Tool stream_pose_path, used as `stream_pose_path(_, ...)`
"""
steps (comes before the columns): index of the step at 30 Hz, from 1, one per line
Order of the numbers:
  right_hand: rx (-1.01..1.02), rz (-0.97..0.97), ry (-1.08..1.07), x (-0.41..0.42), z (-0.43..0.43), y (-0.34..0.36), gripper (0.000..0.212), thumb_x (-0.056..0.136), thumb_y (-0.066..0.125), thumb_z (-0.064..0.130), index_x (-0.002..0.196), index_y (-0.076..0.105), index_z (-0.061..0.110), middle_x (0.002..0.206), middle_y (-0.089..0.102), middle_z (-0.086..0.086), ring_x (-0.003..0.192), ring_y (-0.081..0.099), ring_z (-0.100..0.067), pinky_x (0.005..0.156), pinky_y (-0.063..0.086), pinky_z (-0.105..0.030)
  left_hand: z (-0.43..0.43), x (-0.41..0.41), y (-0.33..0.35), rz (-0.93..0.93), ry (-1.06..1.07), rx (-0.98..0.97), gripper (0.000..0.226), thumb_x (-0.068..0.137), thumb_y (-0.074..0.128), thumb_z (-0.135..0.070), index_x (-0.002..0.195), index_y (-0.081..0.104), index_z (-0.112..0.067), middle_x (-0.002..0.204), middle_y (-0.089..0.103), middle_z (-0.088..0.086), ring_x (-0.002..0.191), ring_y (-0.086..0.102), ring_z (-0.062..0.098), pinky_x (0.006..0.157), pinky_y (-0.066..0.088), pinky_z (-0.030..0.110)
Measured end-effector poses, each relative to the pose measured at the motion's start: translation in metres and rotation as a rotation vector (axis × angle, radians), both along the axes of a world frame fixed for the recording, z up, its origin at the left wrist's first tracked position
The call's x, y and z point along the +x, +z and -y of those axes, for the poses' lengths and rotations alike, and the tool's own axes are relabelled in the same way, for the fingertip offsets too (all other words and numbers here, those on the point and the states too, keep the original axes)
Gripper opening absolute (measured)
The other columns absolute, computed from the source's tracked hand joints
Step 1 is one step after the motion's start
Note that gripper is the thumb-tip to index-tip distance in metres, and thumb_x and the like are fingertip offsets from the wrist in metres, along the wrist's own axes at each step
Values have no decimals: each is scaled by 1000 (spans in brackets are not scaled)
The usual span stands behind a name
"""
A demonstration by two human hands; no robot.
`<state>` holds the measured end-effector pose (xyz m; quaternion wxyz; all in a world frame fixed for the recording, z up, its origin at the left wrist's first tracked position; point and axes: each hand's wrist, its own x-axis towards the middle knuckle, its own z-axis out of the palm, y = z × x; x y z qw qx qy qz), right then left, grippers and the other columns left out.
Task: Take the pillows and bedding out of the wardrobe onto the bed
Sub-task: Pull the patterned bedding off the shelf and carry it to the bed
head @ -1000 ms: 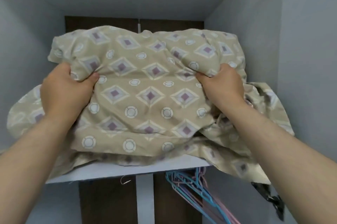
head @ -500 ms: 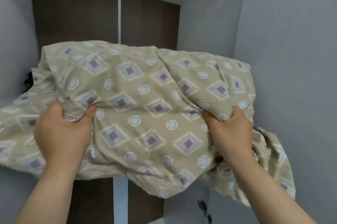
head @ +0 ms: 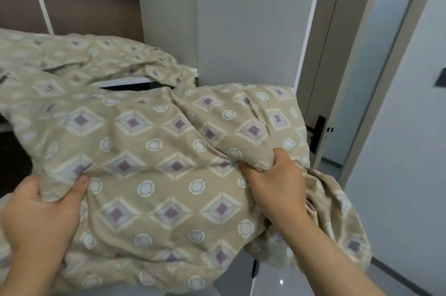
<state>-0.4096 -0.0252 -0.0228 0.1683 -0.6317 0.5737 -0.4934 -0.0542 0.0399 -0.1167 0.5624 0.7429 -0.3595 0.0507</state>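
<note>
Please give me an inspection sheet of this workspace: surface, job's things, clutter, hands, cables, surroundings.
Surface: white wardrobe shelf, only its front edge visible.
Job's things: beige patterned bedding, partly pulled out, its rear part lying on the shelf; no bed in view.
Clutter: nothing seen.
Hands: left hand and right hand each clutch a bunch of the bedding.
Cables: nothing seen.
Surroundings: open wardrobe door; room door with black handle; glossy grey floor.

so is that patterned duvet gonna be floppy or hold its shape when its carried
Likely floppy: the duvet bunches where the left hand and right hand grip it, and its right end droops. Probably bulky rather than heavy, since it looks puffy.
</note>
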Motion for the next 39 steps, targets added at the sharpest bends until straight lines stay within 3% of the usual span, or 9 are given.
stream_pose_path(3,41,-19,-73,-58,-42,-13,38,74,67,57,78,48,24,72,59,8,68,55,-14,62,46,-36,-41,-93,38,-26,-66,-16,45,76,69,-55,75,56,-12,70,58,8,65,56,31,62,48,43)
stream_pose_path(7,83,-6,-191,-135,-108,-28,37,72,67,56,80,51,24,72,60,7,67,55,-15,61,43,-36,-75,-177,37,11,-198,-26,34,78,74,-34,76,55,-6,73,56,9,74,53,30,63,38,38)
stream_pose_path(11,102,1,-325,-201,-167,-34,35,72,67,55,79,52,24,73,60,8,67,53,-13,58,39,-36,-89,-241,30,1,-375,-38,31,77,74,-34,72,51,-14,68,51,-3,70,49,24,60,31,34)
stream_pose_path(28,161,-14,-1267,-456,-384,-53,45,71,62,62,89,57,21,74,58,6,75,58,-29,65,44,-38,-68,-615,28,22,-1261,-14,33,77,76,-33,74,52,-11,70,53,6,69,48,27,61,34,36)
stream_pose_path(32,208,9,-1468,-490,-425,-63,51,70,60,67,91,58,21,83,65,-1,81,61,-32,70,50,-41,-76,-703,15,9,-1461,22,30,76,75,-36,77,54,-16,77,59,11,72,49,26,64,34,35)
stream_pose_path(35,249,71,-1628,-510,-460,-74,53,69,62,69,91,58,21,79,61,3,79,60,-30,68,48,-39,-93,-773,3,28,-1625,95,29,77,74,-38,79,55,-17,84,64,17,81,58,38,65,34,35)
stream_pose_path(39,291,124,-1862,-510,-524,-97,54,69,64,68,93,59,19,86,68,-4,85,62,-34,65,42,-36,-146,-846,-16,62,-1864,152,29,77,73,-39,72,51,-21,72,54,2,79,56,35,64,33,35)
